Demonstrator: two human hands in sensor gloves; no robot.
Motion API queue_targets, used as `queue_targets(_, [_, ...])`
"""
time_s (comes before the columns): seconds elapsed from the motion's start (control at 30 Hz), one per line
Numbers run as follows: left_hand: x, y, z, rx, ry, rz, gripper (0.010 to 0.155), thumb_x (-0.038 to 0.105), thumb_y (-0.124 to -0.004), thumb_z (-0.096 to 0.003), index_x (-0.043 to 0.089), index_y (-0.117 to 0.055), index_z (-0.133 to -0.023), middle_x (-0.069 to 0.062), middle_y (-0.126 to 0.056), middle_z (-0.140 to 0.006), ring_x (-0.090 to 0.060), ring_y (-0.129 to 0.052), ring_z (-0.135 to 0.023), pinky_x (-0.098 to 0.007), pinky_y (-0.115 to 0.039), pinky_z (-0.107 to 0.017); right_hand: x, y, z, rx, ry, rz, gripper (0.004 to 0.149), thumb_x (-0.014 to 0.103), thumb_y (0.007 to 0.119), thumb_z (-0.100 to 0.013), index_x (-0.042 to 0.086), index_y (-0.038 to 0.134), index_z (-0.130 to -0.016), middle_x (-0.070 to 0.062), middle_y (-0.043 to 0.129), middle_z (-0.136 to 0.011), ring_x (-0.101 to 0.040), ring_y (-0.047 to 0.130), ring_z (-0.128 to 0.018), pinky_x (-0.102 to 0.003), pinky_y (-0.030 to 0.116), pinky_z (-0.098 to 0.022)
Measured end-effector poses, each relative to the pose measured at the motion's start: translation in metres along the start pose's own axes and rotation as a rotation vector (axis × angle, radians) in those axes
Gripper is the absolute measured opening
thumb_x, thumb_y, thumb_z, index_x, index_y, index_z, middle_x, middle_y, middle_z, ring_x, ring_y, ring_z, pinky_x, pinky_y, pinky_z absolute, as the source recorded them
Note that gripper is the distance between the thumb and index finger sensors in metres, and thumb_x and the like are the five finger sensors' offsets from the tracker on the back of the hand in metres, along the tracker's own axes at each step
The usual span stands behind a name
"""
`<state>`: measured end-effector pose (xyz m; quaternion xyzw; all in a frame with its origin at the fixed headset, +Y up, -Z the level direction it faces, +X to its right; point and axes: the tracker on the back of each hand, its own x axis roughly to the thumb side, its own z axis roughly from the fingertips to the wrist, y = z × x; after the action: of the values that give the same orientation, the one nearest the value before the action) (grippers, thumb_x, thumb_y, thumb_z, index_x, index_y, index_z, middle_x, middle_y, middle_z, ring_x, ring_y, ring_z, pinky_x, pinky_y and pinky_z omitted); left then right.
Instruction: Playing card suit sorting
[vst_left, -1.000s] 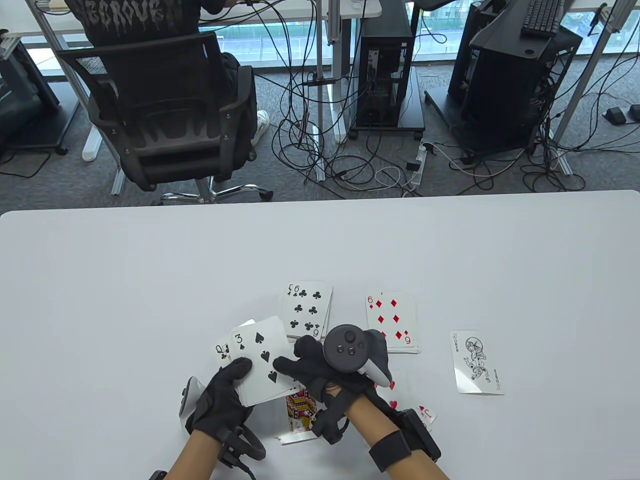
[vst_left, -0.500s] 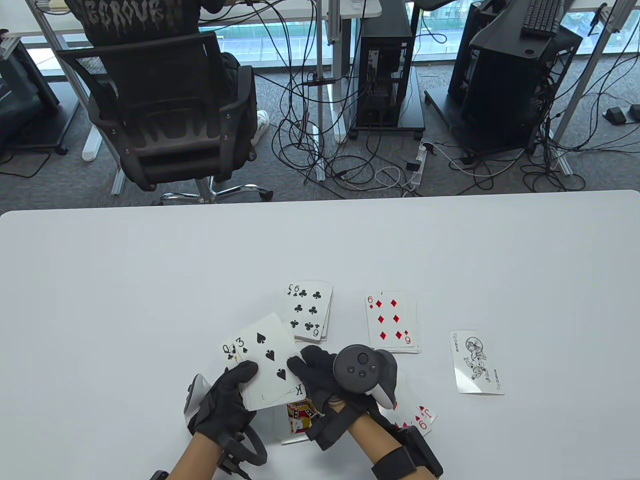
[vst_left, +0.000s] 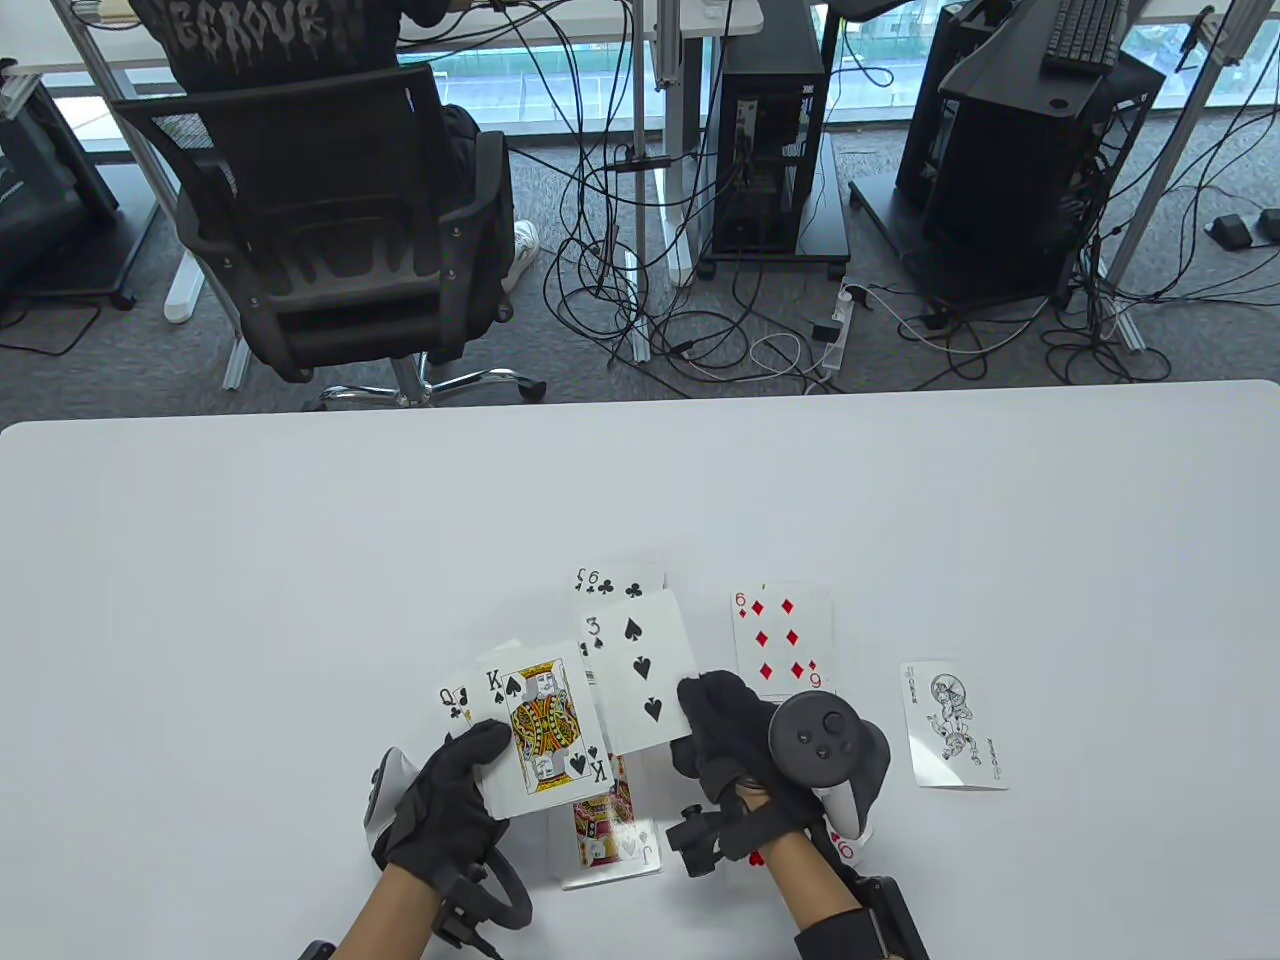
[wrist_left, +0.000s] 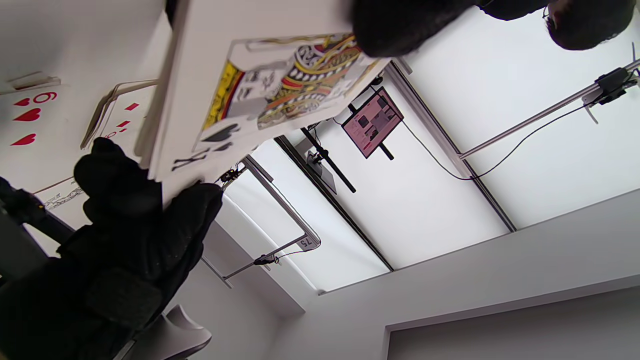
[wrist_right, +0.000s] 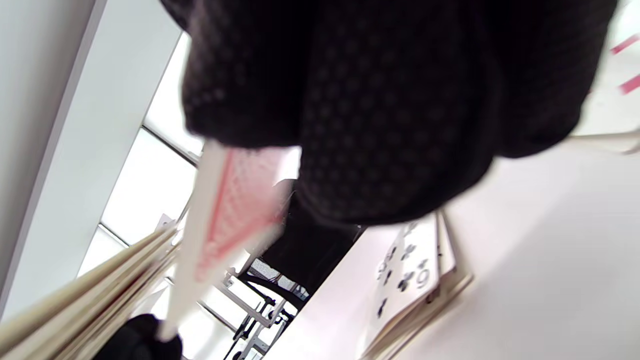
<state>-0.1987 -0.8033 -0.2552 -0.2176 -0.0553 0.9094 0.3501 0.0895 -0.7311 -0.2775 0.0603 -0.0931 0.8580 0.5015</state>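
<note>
My left hand (vst_left: 478, 762) grips the deck, face up, with the king of spades (vst_left: 542, 728) on top and a queen of clubs (vst_left: 455, 700) sticking out on the left. My right hand (vst_left: 703, 705) pinches the three of spades (vst_left: 640, 682) by its right edge and holds it above the table, over the near part of the clubs pile (vst_left: 620, 581). The left wrist view shows the king of spades (wrist_left: 280, 85) under my thumb. In the right wrist view the red back of the pinched card (wrist_right: 235, 200) hangs below my fingers (wrist_right: 375, 100), beside the deck's edges (wrist_right: 90, 300).
The diamonds pile (vst_left: 785, 640) with a six on top lies right of the clubs. A joker (vst_left: 955, 725) lies alone farther right. A jack of spades (vst_left: 605, 840) lies under my hands. A nine of hearts (vst_left: 846, 850) peeks out below my right wrist.
My right hand has drawn the three of spades off the deck and carried it right and away from me, uncovering the king of spades. The left hand has stayed in place.
</note>
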Motion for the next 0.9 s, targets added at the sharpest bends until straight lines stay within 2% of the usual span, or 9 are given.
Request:
queue_targets(0.1, [0.001,0.000,0.000,0.006,-0.011,0.011,0.054,0.041,-0.065,-0.0627,0.035,-0.036,-0.108,0.009,-0.055,-0.111,-0.016,-0.073,-0.099,-0.039,-0.066,-0.074,-0.008,0.005,0.007,0.110,0.065,-0.002,0.042,0.020,0.067,-0.053,-0.019,0.076,-0.067,-0.003,0.095,-0.026,-0.022,0.099,-0.010,-0.044,0.089,-0.021])
queue_targets(0.13, [0.001,0.000,0.000,0.010,-0.009,0.004,0.054,0.041,-0.065,-0.0628,0.034,-0.036,-0.108,0.009,-0.055,-0.111,-0.016,-0.073,-0.099,-0.039,-0.066,-0.074,-0.010,0.012,0.011,0.175,0.083,-0.009,0.043,0.020,0.067,-0.054,-0.020,0.075,-0.068,-0.003,0.095,-0.025,-0.021,0.099,-0.009,-0.043,0.089,-0.021])
queue_targets(0.23, [0.000,0.001,0.001,0.017,-0.003,0.009,0.054,0.041,-0.065,-0.0628,0.035,-0.036,-0.108,0.009,-0.055,-0.111,-0.016,-0.073,-0.099,-0.039,-0.066,-0.074,-0.008,0.029,0.020,0.262,0.079,0.047,0.043,0.019,0.067,-0.054,-0.021,0.075,-0.069,-0.002,0.094,-0.024,-0.020,0.099,-0.007,-0.042,0.089,-0.019])
queue_targets(0.37, [0.000,0.001,0.001,0.018,-0.002,0.012,0.054,0.041,-0.065,-0.0628,0.034,-0.036,-0.108,0.009,-0.055,-0.111,-0.016,-0.074,-0.099,-0.039,-0.066,-0.074,0.001,0.055,0.027,0.375,0.062,0.217,0.046,0.019,0.066,-0.054,-0.023,0.072,-0.071,-0.002,0.094,-0.023,-0.020,0.098,-0.005,-0.042,0.089,-0.017])
queue_targets(0.57, [0.000,0.002,0.001,0.022,0.002,0.010,0.054,0.041,-0.065,-0.0629,0.034,-0.036,-0.108,0.009,-0.055,-0.111,-0.016,-0.073,-0.099,-0.039,-0.066,-0.074,0.011,0.077,0.034,0.530,0.040,0.555,0.052,0.021,0.066,-0.055,-0.026,0.067,-0.075,-0.001,0.094,-0.022,-0.019,0.098,-0.003,-0.040,0.089,-0.016])
queue_targets(0.73, [0.000,0.001,0.002,0.029,0.009,0.005,0.054,0.041,-0.065,-0.0629,0.034,-0.036,-0.108,0.009,-0.055,-0.111,-0.016,-0.073,-0.099,-0.039,-0.066,-0.074,0.016,0.090,0.041,0.591,-0.003,0.731,0.055,0.024,0.067,-0.055,-0.027,0.065,-0.076,-0.002,0.094,-0.022,-0.020,0.097,-0.003,-0.041,0.088,-0.015])
queue_targets(0.9, [0.000,0.002,0.002,0.031,0.010,0.001,0.054,0.041,-0.065,-0.0628,0.034,-0.036,-0.108,0.009,-0.055,-0.111,-0.016,-0.073,-0.099,-0.039,-0.066,-0.074,0.019,0.099,0.046,0.623,-0.037,0.829,0.060,0.027,0.068,-0.056,-0.028,0.061,-0.079,-0.005,0.094,-0.025,-0.023,0.096,-0.005,-0.044,0.087,-0.015])
